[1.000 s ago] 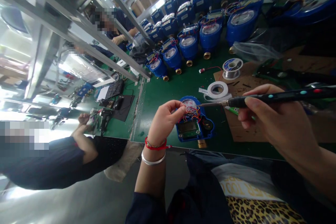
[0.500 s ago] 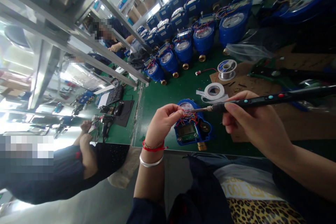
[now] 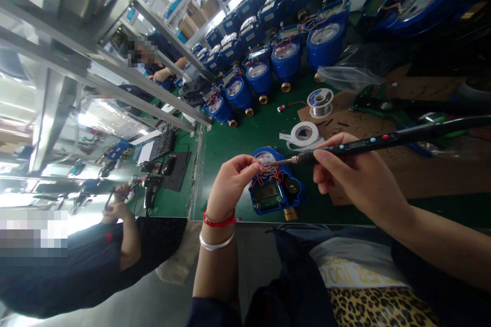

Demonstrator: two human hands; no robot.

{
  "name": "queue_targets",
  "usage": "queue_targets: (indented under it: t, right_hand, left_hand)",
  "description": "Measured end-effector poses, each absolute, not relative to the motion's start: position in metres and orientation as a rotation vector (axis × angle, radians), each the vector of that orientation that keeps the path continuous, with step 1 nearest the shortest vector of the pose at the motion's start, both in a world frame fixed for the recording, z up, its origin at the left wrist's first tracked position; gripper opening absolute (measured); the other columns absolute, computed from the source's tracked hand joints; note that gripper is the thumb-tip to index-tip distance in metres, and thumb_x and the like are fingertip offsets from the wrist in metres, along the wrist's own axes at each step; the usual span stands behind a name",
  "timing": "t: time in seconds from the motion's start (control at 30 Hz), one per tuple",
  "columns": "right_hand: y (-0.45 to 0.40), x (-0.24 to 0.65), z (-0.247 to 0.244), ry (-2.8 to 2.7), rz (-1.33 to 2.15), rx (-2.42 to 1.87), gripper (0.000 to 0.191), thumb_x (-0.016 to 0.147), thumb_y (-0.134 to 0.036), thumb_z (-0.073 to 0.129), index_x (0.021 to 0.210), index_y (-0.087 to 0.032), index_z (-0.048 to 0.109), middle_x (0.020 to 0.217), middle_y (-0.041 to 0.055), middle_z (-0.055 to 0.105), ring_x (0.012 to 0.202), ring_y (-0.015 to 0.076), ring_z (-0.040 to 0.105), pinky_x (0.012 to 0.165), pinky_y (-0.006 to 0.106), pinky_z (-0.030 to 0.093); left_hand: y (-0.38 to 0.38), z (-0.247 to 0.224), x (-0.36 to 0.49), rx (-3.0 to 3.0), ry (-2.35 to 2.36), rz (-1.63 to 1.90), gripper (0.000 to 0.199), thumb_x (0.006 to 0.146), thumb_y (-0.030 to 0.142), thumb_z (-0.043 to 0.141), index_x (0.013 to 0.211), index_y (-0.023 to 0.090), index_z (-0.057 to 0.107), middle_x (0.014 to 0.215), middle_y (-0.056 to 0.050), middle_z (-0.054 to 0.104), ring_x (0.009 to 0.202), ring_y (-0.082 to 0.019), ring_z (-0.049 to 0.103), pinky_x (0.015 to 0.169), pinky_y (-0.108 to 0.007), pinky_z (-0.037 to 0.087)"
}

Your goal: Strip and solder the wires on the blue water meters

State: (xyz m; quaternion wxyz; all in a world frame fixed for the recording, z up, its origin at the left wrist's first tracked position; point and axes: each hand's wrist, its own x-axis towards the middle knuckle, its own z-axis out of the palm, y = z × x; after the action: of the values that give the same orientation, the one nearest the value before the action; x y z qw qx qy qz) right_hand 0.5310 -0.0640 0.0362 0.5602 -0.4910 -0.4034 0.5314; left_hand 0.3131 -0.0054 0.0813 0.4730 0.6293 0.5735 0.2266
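A blue meter [image 3: 268, 196] with a small display and a brass fitting lies on the green table at the near edge. Over its coloured wires [image 3: 270, 174], my left hand [image 3: 232, 184] is closed in a pinch; what it grips is too small to make out. My right hand [image 3: 353, 173] is wrapped round a black soldering iron [image 3: 345, 147], whose tip points left and reaches the wires beside my left fingertips. Behind the meter lies a roll of white tape [image 3: 305, 134], and past it stands a spool of solder wire [image 3: 320, 103].
Rows of blue meters [image 3: 259, 77] stand at the back. Green-handled pliers [image 3: 383, 104] and a plastic bag [image 3: 347, 76] are on the right, near brown cardboard [image 3: 402, 173]. Two people work at the left, one near a keyboard [image 3: 161, 144] and mouse.
The view has shifted slightly, so the table's things appear further left. My hands keep their grip over the meter. The near person's hands at the left have moved.
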Motion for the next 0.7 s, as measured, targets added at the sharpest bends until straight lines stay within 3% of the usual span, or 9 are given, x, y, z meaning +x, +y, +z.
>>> queue_targets:
  t: [0.7]
  right_hand:
    - [-0.0629, 0.5309, 0.0356, -0.94, 1.305, -1.105, 0.027, 0.088, -0.044, 0.06, 0.091, -0.021, 0.047, 0.059, -0.0049, 0.063, 0.043, 0.01, 0.059, 0.04, 0.018, 0.047]
  left_hand:
    - [-0.0059, 0.0828, 0.3141, 1.539, 1.479, 0.523, 0.022, 0.081, 0.038, 0.067, 0.081, 0.016, 0.065, 0.079, -0.001, 0.066, 0.067, -0.011, 0.054, 0.061, -0.022, 0.038]
